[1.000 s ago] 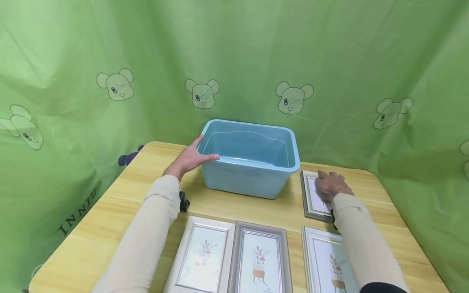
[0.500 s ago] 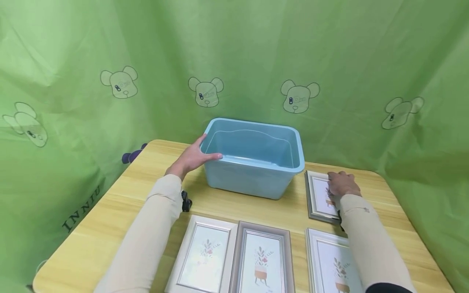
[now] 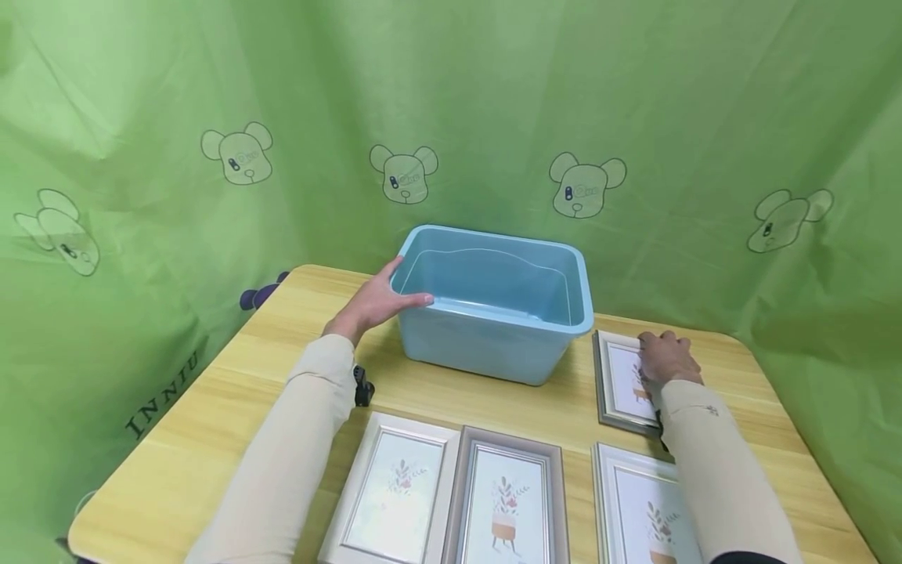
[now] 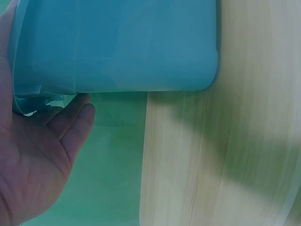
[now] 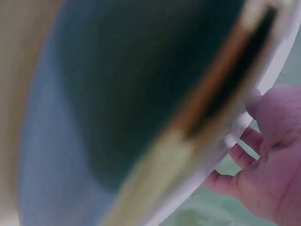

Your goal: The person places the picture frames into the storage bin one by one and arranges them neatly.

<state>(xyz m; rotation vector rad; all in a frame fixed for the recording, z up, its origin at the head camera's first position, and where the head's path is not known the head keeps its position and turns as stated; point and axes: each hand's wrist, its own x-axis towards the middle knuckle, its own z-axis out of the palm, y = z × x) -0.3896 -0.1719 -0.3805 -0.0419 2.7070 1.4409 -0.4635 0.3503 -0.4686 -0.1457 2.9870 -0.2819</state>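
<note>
A light blue plastic bin (image 3: 479, 345) stands near the back of the table. My left hand (image 3: 377, 301) grips its left end, thumb along the front rim and fingers round the side; in the left wrist view the fingers of that hand (image 4: 42, 155) reach below the bin's rim. To the right of the bin, a pale picture frame (image 3: 620, 403) lies on a darker grey frame (image 3: 604, 415). My right hand (image 3: 668, 358) holds the pale frame near its far right corner. In the right wrist view, thumb and fingers of that hand (image 5: 273, 165) are at a blurred pale edge.
Nearer me lie a white picture frame (image 3: 402, 493), a grey-brown one (image 3: 507, 501) beside it, and another white one (image 3: 644, 501) partly under my right forearm. A green curtain (image 3: 493, 94) hangs close behind the wooden table (image 3: 183, 439).
The head view has turned slightly left, so everything sits farther right in it. My right hand has shifted right across the pale picture frame. My left hand stays on the bin.
</note>
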